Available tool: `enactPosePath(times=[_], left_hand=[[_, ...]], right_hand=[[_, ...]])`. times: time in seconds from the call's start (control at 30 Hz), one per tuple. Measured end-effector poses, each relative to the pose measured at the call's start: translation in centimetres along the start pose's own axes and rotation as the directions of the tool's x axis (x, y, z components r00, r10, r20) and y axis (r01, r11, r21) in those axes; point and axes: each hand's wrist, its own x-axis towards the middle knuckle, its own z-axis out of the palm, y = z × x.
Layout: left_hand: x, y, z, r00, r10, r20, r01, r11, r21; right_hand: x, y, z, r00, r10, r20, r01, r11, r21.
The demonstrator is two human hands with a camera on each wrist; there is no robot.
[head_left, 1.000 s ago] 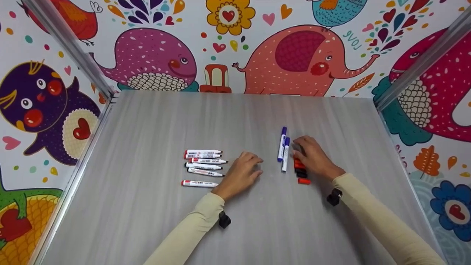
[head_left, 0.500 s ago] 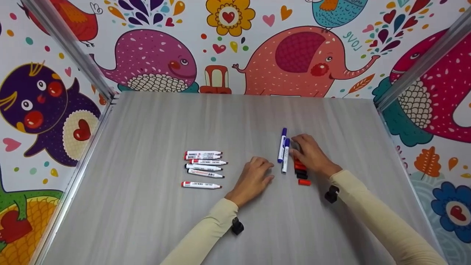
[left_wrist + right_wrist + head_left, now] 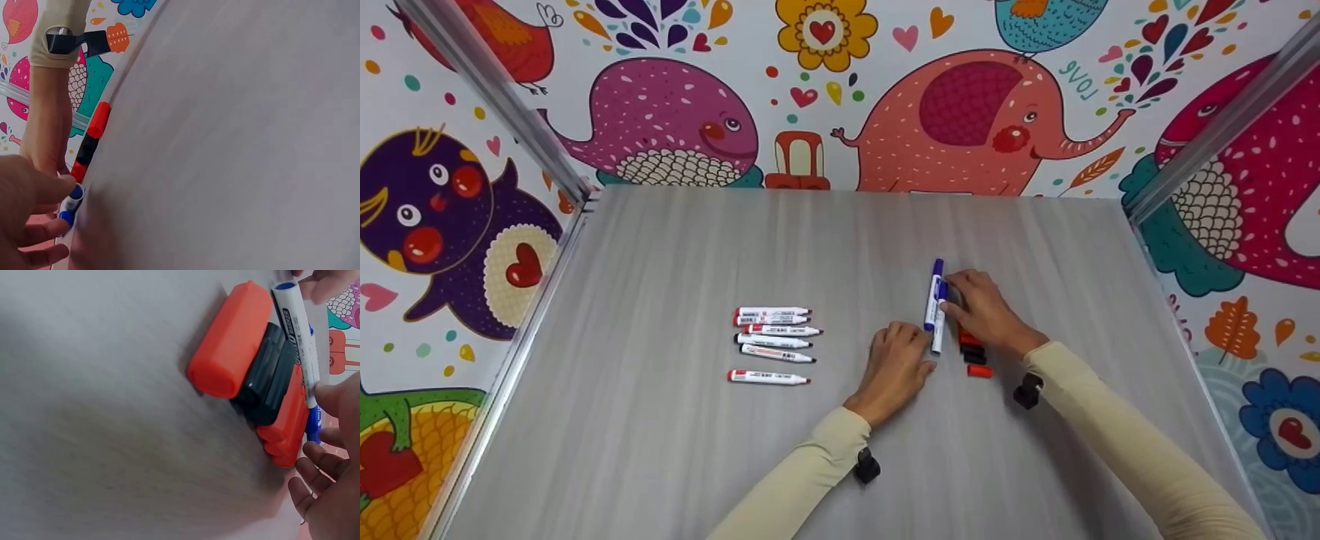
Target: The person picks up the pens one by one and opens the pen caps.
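Two white markers with blue caps lie almost side by side near the table's middle, the left one [image 3: 932,300] a little farther back. My right hand [image 3: 990,315] pinches the right blue marker [image 3: 937,341] near its cap, thumb against the white barrel. Loosely bent, the fingers of my left hand [image 3: 894,367] reach the near ends of both markers without gripping them. Under and beside my right hand is a column of loose marker caps: a red cap [image 3: 230,337] nearest, black caps [image 3: 267,374], then more red caps [image 3: 287,424], partly hidden in the head view.
To the left, several uncapped white markers lie in a loose row, among them a black-ended marker [image 3: 772,342] and a red-ended marker [image 3: 769,378] set apart nearest me. Printed panels [image 3: 810,142] with metal corner posts [image 3: 510,112] enclose the grey table [image 3: 660,450].
My left hand has moved right, from beside the row of uncapped markers to the blue markers' near ends. My right hand has shifted slightly left from the caps onto the right blue marker.
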Motion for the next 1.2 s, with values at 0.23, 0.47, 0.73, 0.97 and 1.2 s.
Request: enactPosePath(times=[0.23,0.47,0.73,0.97,1.2], left_hand=[[-0.2,0.3,0.4,1.000,0.022,-0.021,-0.021,0.998,0.059],[-0.5,0.2,0.3,1.000,0.017,0.015,-0.018,0.999,0.035],[-1.8,-0.7,-1.5,0.995,0.001,0.100,0.012,0.991,-0.134],[-2.3,-1.6,-4.0,0.979,0.007,0.205,0.061,0.944,-0.324],[-2.3,-3.1,-6.0,0.923,0.006,0.385,0.228,0.797,-0.560]], right_hand=[[-0.5,-0.1,0.2,0.999,-0.051,-0.003,0.051,0.998,-0.039],[-1.4,-0.6,0.4,0.995,-0.096,-0.016,0.096,0.995,0.000],[-2.4,-2.5,-0.3,0.997,-0.075,-0.035,0.078,0.993,0.091],[-3.4,-4.7,-1.1,0.991,-0.123,-0.049,0.130,0.979,0.155],[-4.1,-6.7,-1.3,0.987,-0.158,-0.025,0.159,0.962,0.222]])
